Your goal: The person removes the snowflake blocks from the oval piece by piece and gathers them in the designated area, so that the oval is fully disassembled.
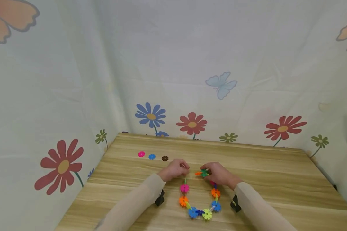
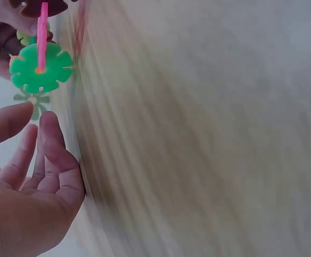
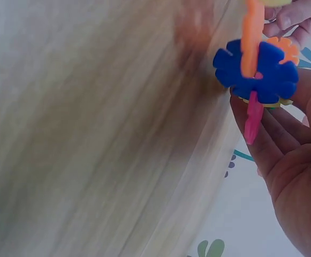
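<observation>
A chain of interlocking flower-shaped plastic discs (image 1: 207, 214) in several colours curves across the wooden table, with a gap on its far side. My right hand (image 1: 218, 173) pinches the right end of the chain, where green and orange discs (image 1: 203, 173) stick out toward the left. The right wrist view shows a dark blue disc (image 3: 257, 72) with orange and pink ones slotted in, before that hand. My left hand (image 1: 177, 169) hovers by the chain's left end, fingers loosely bent and nothing between them. Just beyond its fingertips a green disc (image 2: 41, 68) carries a pink one.
Three loose discs lie on the far left of the table (image 1: 248, 166): pink (image 1: 141, 154), blue (image 1: 152, 157) and brown (image 1: 165, 158). A pale cloth (image 1: 173, 64) printed with flowers and butterflies hangs behind and beside the table.
</observation>
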{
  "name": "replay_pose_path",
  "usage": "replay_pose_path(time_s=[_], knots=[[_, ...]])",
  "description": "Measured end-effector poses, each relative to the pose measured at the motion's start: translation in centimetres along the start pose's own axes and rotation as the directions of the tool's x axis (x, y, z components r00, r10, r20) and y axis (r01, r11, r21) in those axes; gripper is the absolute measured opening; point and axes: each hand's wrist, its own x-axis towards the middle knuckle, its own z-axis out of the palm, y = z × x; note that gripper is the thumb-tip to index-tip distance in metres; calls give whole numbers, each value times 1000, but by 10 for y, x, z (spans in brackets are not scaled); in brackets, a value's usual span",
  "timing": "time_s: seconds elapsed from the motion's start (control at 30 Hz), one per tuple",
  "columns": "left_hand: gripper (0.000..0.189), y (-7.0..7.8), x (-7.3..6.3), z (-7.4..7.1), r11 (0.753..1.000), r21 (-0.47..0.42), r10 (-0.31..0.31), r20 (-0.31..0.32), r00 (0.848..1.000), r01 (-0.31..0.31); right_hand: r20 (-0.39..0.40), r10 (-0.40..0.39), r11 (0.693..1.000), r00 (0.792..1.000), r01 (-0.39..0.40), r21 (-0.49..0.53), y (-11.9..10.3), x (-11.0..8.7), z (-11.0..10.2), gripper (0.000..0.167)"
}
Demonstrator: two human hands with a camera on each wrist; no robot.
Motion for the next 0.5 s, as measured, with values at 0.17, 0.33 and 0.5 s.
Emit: replay_pose_path(time_s=[0.17, 0.33, 0.5], knots=[[19, 1, 2, 9, 999, -18, -26, 32, 999, 27, 3, -12, 1000, 1000, 11, 24, 1, 0, 0, 34], [21, 4, 3, 18, 1000, 13, -1, 33, 999, 1, -8, 15, 999, 1000, -14, 29, 2, 1, 0, 38], [21, 7, 4, 24, 999, 51, 20, 2, 1000, -20, -11, 35, 998, 999, -34, 46, 1, 2, -2, 36]])
